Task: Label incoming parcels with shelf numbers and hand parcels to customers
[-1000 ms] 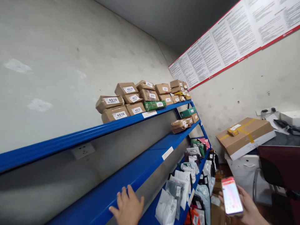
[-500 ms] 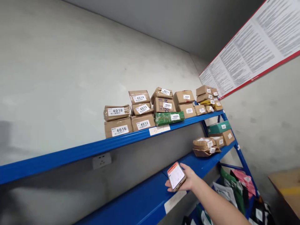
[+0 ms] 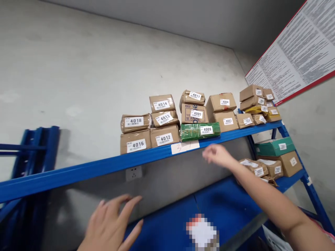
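Observation:
My left hand point(image 3: 111, 223) is raised at the lower left, open, with its fingers spread and nothing in it. My right hand point(image 3: 217, 155) is just below the upper shelf's front edge, under the green parcel point(image 3: 191, 131) labelled 4009. Its fingers are loosely bent and a little blurred, and no object shows in them. A smartphone point(image 3: 202, 232), heavily pixelated, lies on the lower blue shelf point(image 3: 167, 221), apart from both hands. Above the green parcel sit a cardboard box point(image 3: 187, 115) labelled 4005 and a parcel point(image 3: 190, 98) labelled 4011.
The upper shelf's blue beam point(image 3: 104, 164) crosses the view. Brown boxes 4016 point(image 3: 124, 143), 4012 point(image 3: 155, 131) and 4003 point(image 3: 220, 118) stand along it, with others stacked on top. Parcels point(image 3: 253, 167) and a teal box point(image 3: 272, 148) sit lower right. Blue posts point(image 3: 48, 153) rise at left.
The smartphone has left my right hand and is on the lower shelf. My right hand has risen toward the upper shelf, and my left hand has come into view. The view has shifted.

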The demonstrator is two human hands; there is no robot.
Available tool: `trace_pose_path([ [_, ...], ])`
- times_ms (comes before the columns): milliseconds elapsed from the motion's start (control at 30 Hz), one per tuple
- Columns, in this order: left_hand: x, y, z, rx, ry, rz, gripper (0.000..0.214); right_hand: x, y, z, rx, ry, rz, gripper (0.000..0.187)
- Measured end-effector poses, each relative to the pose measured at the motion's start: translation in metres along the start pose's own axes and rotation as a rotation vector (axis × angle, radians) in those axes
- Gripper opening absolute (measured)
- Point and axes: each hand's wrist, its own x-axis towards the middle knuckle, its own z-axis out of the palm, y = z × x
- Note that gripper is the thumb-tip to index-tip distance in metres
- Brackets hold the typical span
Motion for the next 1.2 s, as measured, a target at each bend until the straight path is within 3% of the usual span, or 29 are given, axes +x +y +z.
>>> trace_pose_path([
  [67,0.048,0.028,-0.001,0.093,-0.043,0.068,0.051,0.044,-0.066,-0.021,-0.066,0.418,-0.19,0.052],
  [100,0.069,0.043,0.001,0.116,-0.087,0.079,0.053,0.066,-0.096,-0.026,-0.121,0.521,-0.235,0.064],
  [200,0.117,0.084,0.01,0.14,-0.183,0.062,0.054,0.128,-0.159,-0.026,-0.253,0.599,-0.106,0.102],
  [300,0.144,0.111,0.017,0.098,-0.216,0.057,0.05,0.171,-0.179,-0.02,-0.317,0.543,0.044,0.112],
  [433,0.172,0.122,0.019,0.032,-0.195,0.043,0.045,0.194,-0.168,-0.016,-0.313,0.428,0.171,0.109],
  [567,0.21,0.128,0.025,-0.011,-0.148,-0.058,0.052,0.187,-0.163,-0.026,-0.238,0.532,0.008,0.097],
  [733,0.27,0.163,0.044,-0.028,0.011,-0.249,0.087,0.17,-0.179,-0.079,-0.112,0.71,-0.244,0.081],
  [800,0.295,0.18,0.054,-0.047,0.027,-0.317,0.094,0.16,-0.18,-0.103,-0.098,0.723,-0.265,0.076],
  [933,0.336,0.202,0.079,-0.015,-0.041,-0.578,0.114,0.129,-0.161,-0.137,-0.146,0.734,-0.234,0.074],
  [1000,0.346,0.205,0.087,0.026,-0.05,-0.686,0.122,0.115,-0.146,-0.146,-0.137,0.784,-0.239,0.074],
  [1067,0.346,0.205,0.088,0.028,0.0,-0.699,0.121,0.11,-0.129,-0.152,-0.133,0.814,-0.259,0.074],
  [1200,0.324,0.204,0.06,-0.114,0.175,-0.678,0.115,0.133,-0.093,-0.146,-0.144,0.789,-0.401,0.078],
])
